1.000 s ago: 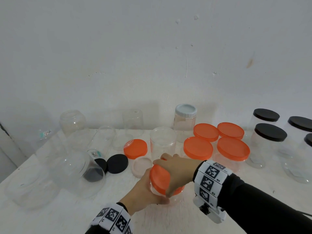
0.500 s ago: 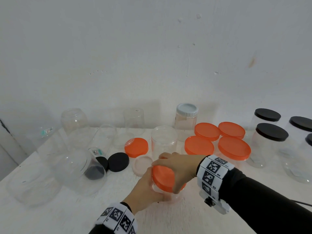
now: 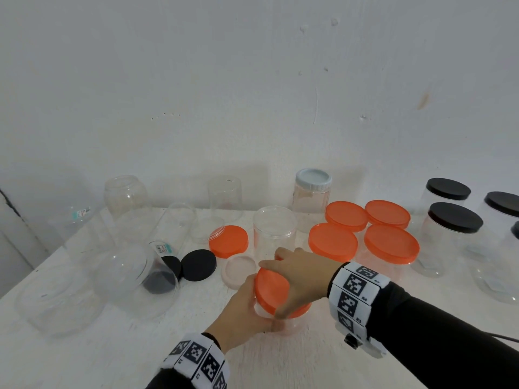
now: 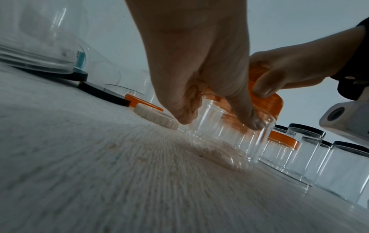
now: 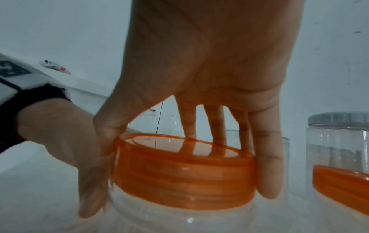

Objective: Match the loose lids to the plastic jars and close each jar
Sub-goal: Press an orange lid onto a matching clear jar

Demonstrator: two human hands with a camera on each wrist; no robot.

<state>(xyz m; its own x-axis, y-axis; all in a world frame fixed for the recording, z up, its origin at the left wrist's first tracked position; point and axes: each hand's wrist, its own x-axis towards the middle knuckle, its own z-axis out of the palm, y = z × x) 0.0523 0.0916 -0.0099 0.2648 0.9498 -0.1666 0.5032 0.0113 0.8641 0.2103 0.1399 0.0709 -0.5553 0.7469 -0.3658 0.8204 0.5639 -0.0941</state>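
Hands are working together: left hand (image 3: 243, 311) gripping the clear plastic jar (image 4: 229, 135), right hand (image 3: 302, 282) clasping the round orange lid (image 5: 183, 171), which should be turned level, squarely.

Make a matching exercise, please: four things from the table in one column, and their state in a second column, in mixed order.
Things:
1. orange lid under the right hand
2. small black lid
3. jar with the pale blue lid
4. large clear jar at the near left

States:
A. lies on its side, open mouth toward the lids
B. stands closed at the back by the wall
C. lies loose and flat on the table
D. gripped from above, on a jar that the left hand holds

Pairs: 1-D, 2-C, 3-B, 4-A
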